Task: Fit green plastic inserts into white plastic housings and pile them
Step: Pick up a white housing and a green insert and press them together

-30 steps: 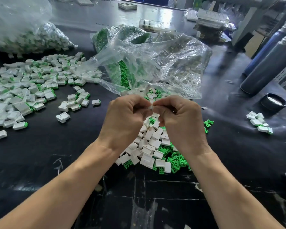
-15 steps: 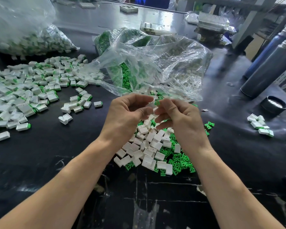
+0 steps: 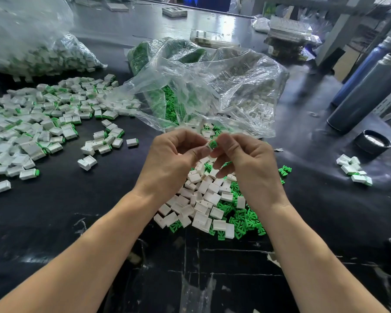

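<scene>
My left hand and my right hand meet above the middle of the table. Between their fingertips sits a small white housing, pinched by my left hand, and a green insert, pinched by my right hand, touching the housing's end. Below the hands lies a heap of loose white housings mixed with green inserts. A wide pile of assembled white-and-green pieces spreads over the left of the table.
A crumpled clear bag with green inserts inside lies open behind the hands. A full clear bag sits at the far left. Dark cylinders, a black lid and a few assembled pieces stand at the right.
My closed fists have loosened and the fingers spread. The green insert now shows between the fingertips, against the white housing. Both hands stay in the same place.
</scene>
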`<action>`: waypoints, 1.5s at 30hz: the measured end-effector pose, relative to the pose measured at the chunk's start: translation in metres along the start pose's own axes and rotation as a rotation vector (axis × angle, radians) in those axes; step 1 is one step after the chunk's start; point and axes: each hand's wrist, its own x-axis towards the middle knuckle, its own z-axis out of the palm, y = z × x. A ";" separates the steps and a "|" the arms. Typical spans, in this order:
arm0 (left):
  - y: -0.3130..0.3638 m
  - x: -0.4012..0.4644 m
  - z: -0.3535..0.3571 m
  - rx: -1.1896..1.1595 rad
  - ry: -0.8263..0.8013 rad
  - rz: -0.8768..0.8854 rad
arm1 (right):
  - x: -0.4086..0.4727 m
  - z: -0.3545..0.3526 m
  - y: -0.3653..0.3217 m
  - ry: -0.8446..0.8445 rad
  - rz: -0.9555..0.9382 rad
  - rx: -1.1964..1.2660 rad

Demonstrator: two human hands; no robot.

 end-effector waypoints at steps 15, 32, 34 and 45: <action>0.000 -0.006 0.013 -0.007 -0.141 0.028 | -0.005 0.019 -0.002 0.021 0.150 -0.110; 0.004 -0.007 0.013 -0.087 -0.110 0.100 | -0.002 0.025 0.004 0.161 -0.025 -0.173; 0.003 -0.007 0.012 -0.110 -0.111 0.091 | -0.002 0.026 0.006 0.155 -0.006 -0.133; 0.002 -0.007 0.015 -0.049 -0.096 0.080 | -0.001 0.021 0.008 0.096 0.113 -0.099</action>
